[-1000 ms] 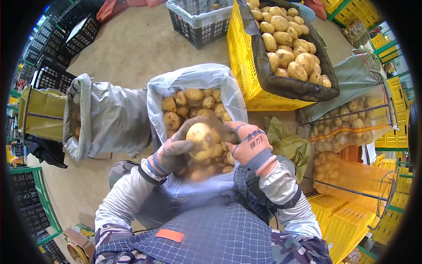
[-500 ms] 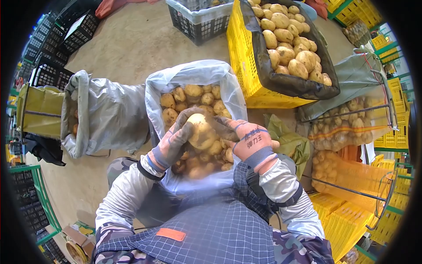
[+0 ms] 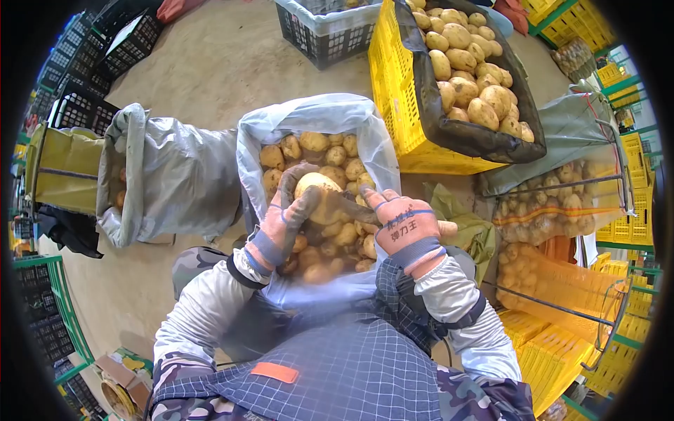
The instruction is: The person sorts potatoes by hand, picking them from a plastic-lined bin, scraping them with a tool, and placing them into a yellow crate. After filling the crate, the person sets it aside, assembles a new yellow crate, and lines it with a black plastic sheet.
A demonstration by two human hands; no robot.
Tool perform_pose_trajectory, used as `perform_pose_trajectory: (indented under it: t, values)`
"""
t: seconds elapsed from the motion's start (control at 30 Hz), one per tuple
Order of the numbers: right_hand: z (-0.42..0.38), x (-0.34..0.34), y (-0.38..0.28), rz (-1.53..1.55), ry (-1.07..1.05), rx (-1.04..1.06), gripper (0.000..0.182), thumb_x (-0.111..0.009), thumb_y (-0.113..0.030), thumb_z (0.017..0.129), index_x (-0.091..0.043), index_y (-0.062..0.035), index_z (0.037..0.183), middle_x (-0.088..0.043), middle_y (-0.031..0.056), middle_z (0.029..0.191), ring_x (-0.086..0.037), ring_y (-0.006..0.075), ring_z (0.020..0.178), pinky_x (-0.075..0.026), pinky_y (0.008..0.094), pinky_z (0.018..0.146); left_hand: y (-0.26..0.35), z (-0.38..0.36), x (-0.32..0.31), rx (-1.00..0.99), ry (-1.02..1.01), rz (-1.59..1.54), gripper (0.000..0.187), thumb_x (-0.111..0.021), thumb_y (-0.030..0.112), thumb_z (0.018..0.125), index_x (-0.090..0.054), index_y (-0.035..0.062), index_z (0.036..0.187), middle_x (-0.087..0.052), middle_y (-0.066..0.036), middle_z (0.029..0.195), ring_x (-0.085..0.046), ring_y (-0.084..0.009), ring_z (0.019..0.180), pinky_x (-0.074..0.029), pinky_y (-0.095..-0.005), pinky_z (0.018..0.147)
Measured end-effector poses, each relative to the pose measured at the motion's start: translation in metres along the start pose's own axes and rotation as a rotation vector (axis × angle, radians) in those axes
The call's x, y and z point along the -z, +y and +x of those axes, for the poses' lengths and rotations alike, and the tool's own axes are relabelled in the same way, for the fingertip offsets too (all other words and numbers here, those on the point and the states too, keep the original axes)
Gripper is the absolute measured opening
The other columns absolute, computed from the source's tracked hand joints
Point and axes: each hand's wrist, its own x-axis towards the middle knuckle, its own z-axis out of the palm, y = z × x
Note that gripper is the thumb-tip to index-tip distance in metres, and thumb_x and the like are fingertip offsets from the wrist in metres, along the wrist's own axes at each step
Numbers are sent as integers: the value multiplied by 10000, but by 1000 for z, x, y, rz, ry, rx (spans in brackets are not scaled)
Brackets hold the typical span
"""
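My left hand point(image 3: 286, 214), in a pink glove with dark fingers, is wrapped round a large pale potato point(image 3: 319, 191). Close against the same potato's right side is my right hand point(image 3: 393, 221), with its thumb and index finger bent toward it and other fingers partly spread; whether these fingers grip anything is unclear. Both hands are above a container lined with a whitish plastic bag point(image 3: 379, 144), where many potatoes point(image 3: 314, 142) lie. The lower potatoes look hazy.
A yellow crate point(image 3: 393, 105) heaped with potatoes stands at upper right, beside a black lined crate point(image 3: 326, 43). To the left lies a grey sack point(image 3: 186, 179). Mesh bags of potatoes point(image 3: 554, 277) and yellow crates point(image 3: 562, 365) are on the right.
The view has shifted slightly. The potato has turned and tilted in my left hand, and my right fingers have changed their spread beside it.
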Motion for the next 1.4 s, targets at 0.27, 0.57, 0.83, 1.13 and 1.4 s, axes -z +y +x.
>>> perform_pose_trajectory:
  t: [0.27, 0.57, 0.83, 1.13, 1.4]
  values:
    - [1, 0, 10, -7, 15, 52, 627, -737, -206, 814, -546, -185, 1412, -668, 116, 1194, -690, 291, 1023, -566, 404, 833, -6, 6, 0, -1, 43, -81, 599, -638, 490, 968, -464, 94, 1384, -572, -80, 1211, -562, -162, 1100, -505, -313, 922]
    - [-2, -2, 4, -52, -11, 37, 502, -692, -160, 822, -617, -176, 1317, -685, 113, 1146, -707, 294, 964, -561, 407, 800, -13, 9, -2, -77, 159, -49, 553, -623, 476, 976, -486, 86, 1343, -574, -83, 1182, -605, -179, 1017, -555, -335, 829]
    - [4, 2, 9, 113, 6, -137, 591, -738, -212, 803, -574, -153, 1369, -650, 134, 1257, -655, 322, 1103, -529, 415, 947, -10, 12, 7, 339, -68, -651, 592, -501, 618, 996, -598, 84, 1232, -677, -117, 975, -658, -221, 717, -518, -279, 513]
    - [6, -3, -3, 59, 1, 19, 717, -771, -211, 789, -500, -154, 1450, -651, 149, 1275, -665, 323, 1086, -546, 406, 905, -25, 14, 3, 512, -58, -829, 645, -496, 687, 958, -617, 102, 1203, -682, -157, 932, -619, -129, 593, -469, -180, 406]
    - [5, -22, -9, -46, 154, 173, 568, -555, -71, 861, -552, -150, 1424, -672, 105, 987, -683, 290, 856, -540, 408, 720, -39, 16, -1, 544, 105, -867, 633, -512, 674, 958, -625, 93, 1182, -695, -151, 947, -630, -132, 566, -502, -192, 414]
